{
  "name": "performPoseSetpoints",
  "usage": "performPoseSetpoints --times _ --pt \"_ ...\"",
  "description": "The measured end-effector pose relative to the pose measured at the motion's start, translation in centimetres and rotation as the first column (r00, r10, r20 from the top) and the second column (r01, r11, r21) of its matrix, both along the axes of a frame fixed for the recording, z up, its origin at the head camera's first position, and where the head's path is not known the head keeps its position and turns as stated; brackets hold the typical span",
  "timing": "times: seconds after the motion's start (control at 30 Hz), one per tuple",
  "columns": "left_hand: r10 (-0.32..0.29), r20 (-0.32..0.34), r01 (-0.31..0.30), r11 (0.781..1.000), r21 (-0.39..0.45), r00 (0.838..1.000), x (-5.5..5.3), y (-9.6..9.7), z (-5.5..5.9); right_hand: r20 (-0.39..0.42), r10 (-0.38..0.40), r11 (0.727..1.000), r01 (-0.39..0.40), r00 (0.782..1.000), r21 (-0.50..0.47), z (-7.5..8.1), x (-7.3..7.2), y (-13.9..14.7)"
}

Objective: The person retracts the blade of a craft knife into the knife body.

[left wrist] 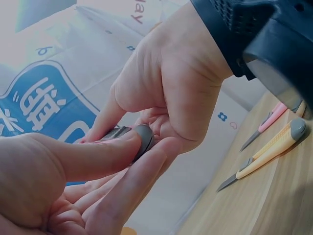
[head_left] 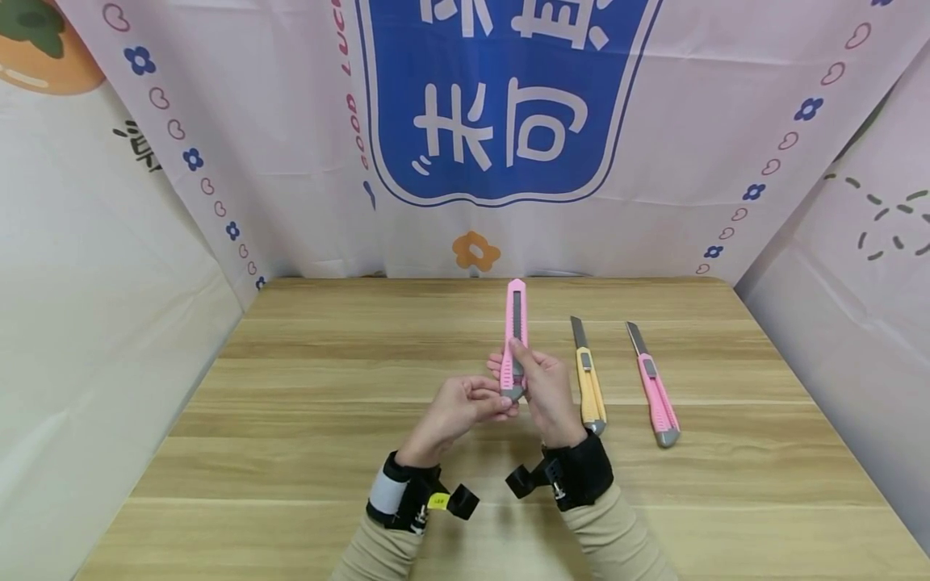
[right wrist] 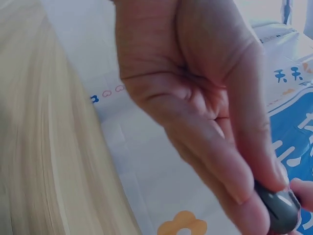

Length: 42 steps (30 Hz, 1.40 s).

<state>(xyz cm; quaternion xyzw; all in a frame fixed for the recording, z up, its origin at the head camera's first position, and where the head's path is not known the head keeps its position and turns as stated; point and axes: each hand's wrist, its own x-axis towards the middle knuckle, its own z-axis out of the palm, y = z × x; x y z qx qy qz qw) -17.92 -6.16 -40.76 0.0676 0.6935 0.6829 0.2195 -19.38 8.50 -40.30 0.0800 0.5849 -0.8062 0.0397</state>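
Note:
A pink utility knife (head_left: 516,313) stands nearly upright in both hands in the head view, its tip pointing to the back and no blade showing past it. My right hand (head_left: 550,395) grips the lower body, with the thumb on its front along the slot. My left hand (head_left: 458,411) pinches the grey end cap (left wrist: 145,138) between thumb and fingers. To the right of the hands lie a yellow utility knife (head_left: 592,391) and a second pink utility knife (head_left: 657,399), both with blades out.
The wooden table (head_left: 327,363) carries the two lying knives, blades pointing to the back. A printed cloth (head_left: 305,161) hangs behind it. White sheets (head_left: 109,282) close off the sides. Both wrists wear black straps with small cameras (head_left: 462,502).

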Motion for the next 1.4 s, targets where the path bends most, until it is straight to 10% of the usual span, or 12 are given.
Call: performPoseSetpoints --times 1.4 --pt "-0.004 0.027 0.003 0.999 0.040 1.000 -0.11 -0.27 0.21 -0.054 0.059 0.998 -0.057 0.997 0.029 -0.20 -0.11 0.21"
